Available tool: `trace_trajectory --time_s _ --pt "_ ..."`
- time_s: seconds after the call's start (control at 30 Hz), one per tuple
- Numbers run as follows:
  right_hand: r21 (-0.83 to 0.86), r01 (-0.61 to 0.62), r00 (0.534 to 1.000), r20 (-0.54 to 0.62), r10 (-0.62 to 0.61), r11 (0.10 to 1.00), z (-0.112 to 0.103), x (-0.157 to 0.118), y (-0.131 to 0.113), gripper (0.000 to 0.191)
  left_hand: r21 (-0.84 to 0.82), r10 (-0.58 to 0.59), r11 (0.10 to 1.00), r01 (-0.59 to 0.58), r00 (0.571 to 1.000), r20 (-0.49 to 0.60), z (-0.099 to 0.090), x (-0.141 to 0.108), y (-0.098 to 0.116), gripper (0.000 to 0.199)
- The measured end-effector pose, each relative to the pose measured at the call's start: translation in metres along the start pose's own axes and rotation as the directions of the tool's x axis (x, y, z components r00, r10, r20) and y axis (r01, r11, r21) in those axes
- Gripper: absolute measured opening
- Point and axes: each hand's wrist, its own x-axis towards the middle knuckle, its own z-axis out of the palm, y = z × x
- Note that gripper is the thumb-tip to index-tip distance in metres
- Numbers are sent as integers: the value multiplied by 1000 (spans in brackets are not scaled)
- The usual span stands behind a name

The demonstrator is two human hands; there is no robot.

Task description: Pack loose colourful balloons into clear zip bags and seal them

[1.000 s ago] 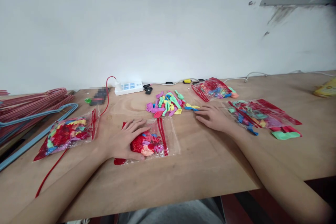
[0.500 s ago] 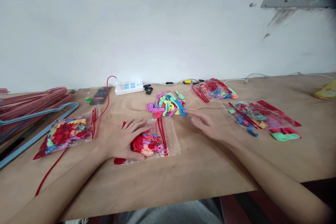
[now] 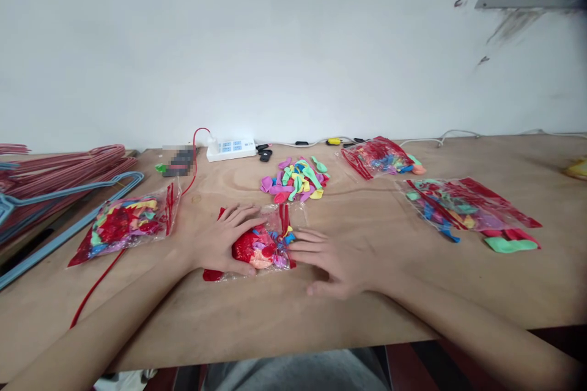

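Observation:
A clear bag with red strips (image 3: 262, 248), holding colourful balloons, lies on the wooden table (image 3: 275, 324) before me. My left hand (image 3: 224, 238) rests on its left part, fingers spread. Over the bag's right end reaches my right hand (image 3: 332, 261), its fingers extended and apart. Blue and yellow balloons (image 3: 288, 236) show at the bag's mouth by the right fingertips; whether the fingers touch them I cannot tell. Behind the bag is a loose pile of mixed balloons (image 3: 298, 180).
Filled bags lie at left (image 3: 126, 226), back right (image 3: 378, 157) and right (image 3: 468, 204). Green and red balloons (image 3: 511, 241) sit near the right one. Hangers (image 3: 68, 180) are stacked far left. A white power strip (image 3: 232, 149) with a red cable stands by the wall.
My right hand has moved from the loose pile toward me and left, over the bag's end. The blue balloon at its fingertip has left the pile. My left hand stays on the bag.

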Motion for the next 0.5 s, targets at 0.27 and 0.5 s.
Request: trace_trajectory --time_s 0.27,0.5 --pt "-114 -115 991 -79 107 987 3 5 16 69 -15 1 1000 -1 1000 -20 1 0 1 120" --pt "-23 126 992 -16 -126 992 3 23 -7 79 -18 7 1000 -7 1000 -2 -1 1 1 123"
